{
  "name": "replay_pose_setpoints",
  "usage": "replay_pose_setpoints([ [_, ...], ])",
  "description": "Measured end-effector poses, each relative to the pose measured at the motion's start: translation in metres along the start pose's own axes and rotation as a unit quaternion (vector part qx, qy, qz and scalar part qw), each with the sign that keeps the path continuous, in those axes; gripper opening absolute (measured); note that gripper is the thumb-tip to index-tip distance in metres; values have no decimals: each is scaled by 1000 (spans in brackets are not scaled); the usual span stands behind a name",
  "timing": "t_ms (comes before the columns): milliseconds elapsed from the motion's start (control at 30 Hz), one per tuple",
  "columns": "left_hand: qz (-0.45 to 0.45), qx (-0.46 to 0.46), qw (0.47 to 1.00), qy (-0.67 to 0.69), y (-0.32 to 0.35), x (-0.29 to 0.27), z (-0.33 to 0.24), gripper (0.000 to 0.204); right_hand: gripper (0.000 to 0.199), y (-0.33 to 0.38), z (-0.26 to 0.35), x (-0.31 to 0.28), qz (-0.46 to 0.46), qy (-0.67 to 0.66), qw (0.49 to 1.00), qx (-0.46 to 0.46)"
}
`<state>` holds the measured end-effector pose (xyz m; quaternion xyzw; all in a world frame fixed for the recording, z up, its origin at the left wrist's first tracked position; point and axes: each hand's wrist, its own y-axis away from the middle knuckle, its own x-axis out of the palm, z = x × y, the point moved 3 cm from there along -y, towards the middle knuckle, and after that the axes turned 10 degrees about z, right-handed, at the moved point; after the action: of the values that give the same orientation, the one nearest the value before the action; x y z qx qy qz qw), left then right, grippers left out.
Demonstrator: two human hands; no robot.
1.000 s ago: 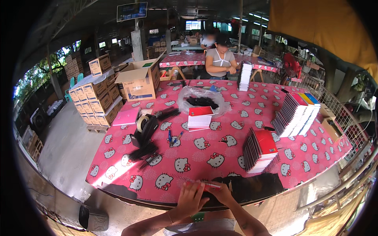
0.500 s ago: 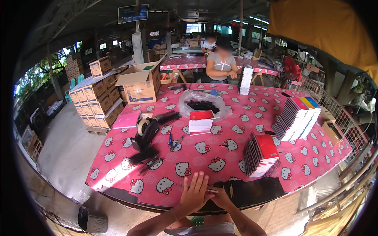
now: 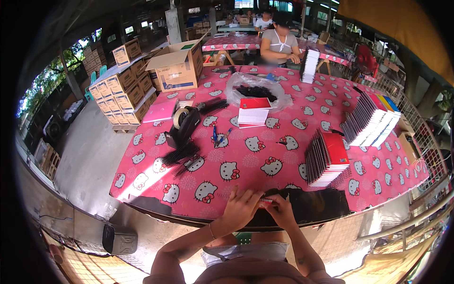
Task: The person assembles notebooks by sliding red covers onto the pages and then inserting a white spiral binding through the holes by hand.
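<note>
At the table's near edge, both my hands grip a small notebook (image 3: 266, 200), seen nearly edge-on with a bit of red and white showing. My left hand (image 3: 242, 207) lies over its left end with fingers bent. My right hand (image 3: 282, 211) pinches the right end between thumb and fingers. Most of the notebook is hidden by my hands. A thin dark spiral coil (image 3: 223, 194) seems to run out to the left of my left hand, too faint to be sure. Beneath my hands lies a black patch (image 3: 321, 202) on the table edge.
Red spiral notebooks (image 3: 328, 161) stand stacked at right, a taller stack (image 3: 371, 120) behind. A tape dispenser (image 3: 184, 125), black coils (image 3: 177, 154), pliers (image 3: 220, 136), a plastic bag of coils (image 3: 257, 90) and red notebooks (image 3: 254, 112) lie ahead. A person (image 3: 280, 45) sits across.
My view has tilted down, so the table sits higher in the picture. My right hand has turned into a thumb-and-finger pinch; my left fingers, stretched out before, are now bent over the notebook.
</note>
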<state>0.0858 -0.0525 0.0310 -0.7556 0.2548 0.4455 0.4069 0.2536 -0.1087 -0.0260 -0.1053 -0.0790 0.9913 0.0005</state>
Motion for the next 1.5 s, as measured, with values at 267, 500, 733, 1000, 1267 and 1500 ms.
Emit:
replay_pose_setpoints([
  [267, -24, 9, 999, -44, -9, 5, -4, 23, 17, 3, -27, 17, -80, -142, 987, -11],
  [500, 18, -8, 1000, -7, -11, 13, 6, 17, 22, 4, -26, 16, -38, -141, 989, 22],
  [733, -8, 17, 1000, 12, -15, 7, 2, 15, 34, 8, 7, -3, -54, -67, 996, -11],
  [1000, 12, 0, 999, 49, -13, 11, -2, 19, 20, -3, 10, -32, -2, -26, 996, 84],
  [1267, -2, 22, 997, 75, -15, 5, -4, 26, 15, -12, 8, -41, 65, 14, 997, 46],
  [1500, 37, 52, 992, 111, -18, -5, -3, 24, 8, -11, 22, -45, 139, -27, 985, 95],
])
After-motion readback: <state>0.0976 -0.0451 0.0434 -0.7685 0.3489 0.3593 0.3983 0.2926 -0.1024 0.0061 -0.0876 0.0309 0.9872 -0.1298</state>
